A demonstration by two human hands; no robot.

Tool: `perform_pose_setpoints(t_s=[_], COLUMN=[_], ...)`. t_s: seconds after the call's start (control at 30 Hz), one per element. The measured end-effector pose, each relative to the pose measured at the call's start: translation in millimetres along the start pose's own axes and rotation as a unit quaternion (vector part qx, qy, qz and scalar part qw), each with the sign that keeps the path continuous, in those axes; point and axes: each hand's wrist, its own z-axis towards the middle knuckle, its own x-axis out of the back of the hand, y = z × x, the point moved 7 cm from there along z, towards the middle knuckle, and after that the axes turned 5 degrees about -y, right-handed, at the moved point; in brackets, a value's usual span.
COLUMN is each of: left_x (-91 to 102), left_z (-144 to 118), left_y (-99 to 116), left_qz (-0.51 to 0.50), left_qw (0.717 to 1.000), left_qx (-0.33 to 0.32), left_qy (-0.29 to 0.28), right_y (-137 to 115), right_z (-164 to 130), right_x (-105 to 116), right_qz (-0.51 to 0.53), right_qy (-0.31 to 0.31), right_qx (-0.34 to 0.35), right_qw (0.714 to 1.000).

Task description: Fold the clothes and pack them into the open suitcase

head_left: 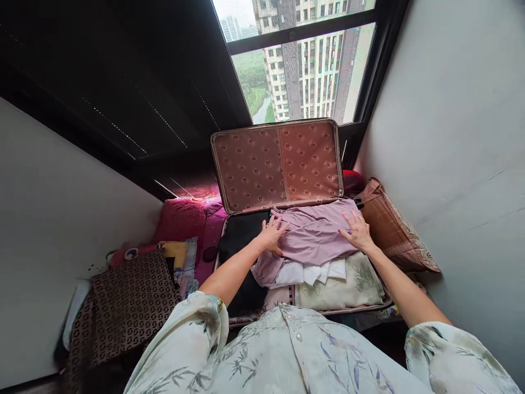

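A mauve garment [314, 235] lies spread across the right part of an open suitcase [283, 164], whose patterned lid leans up at the back. My left hand [273, 235] rests at the garment's left side, fingers spread. At its right end is my right hand [356, 230], fingers also apart and touching the cloth. White cloth [315, 272] peeks out below the garment. Nearer me sits a folded pale green cloth with a leaf print [344, 290]. Black cloth [244, 235] fills the suitcase's left part.
A brown pillow [394, 224] leans against the right wall. To the left are a brown patterned bag [127, 301], folded clothes [180, 260] and a magenta cover [184, 219]. A window [303, 60] and a dark blind [123, 82] stand behind the suitcase.
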Motion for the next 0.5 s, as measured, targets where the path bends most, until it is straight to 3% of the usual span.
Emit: perform_pose_setpoints(t_s=[0.1,0.3,0.5], left_x=[-6.3,-36.5,-25.9], left_z=[7.9,20.9,21.0], left_y=[-6.1,-16.2,-16.6], left_qz=[0.037,0.014,-0.035], left_qw=[0.999,0.997,0.995], left_qx=[-0.007,-0.025,-0.036], left_qy=[-0.02,-0.07,-0.081], right_y=[-10.2,14.4,22.7], right_z=[22.1,42.6,42.5], right_x=[-20.3,-75.7,-90.9], right_qz=[-0.059,-0.049,-0.06], right_qy=[-0.038,-0.145,-0.121], right_qx=[0.007,-0.042,-0.05], right_qw=[0.998,0.987,0.99])
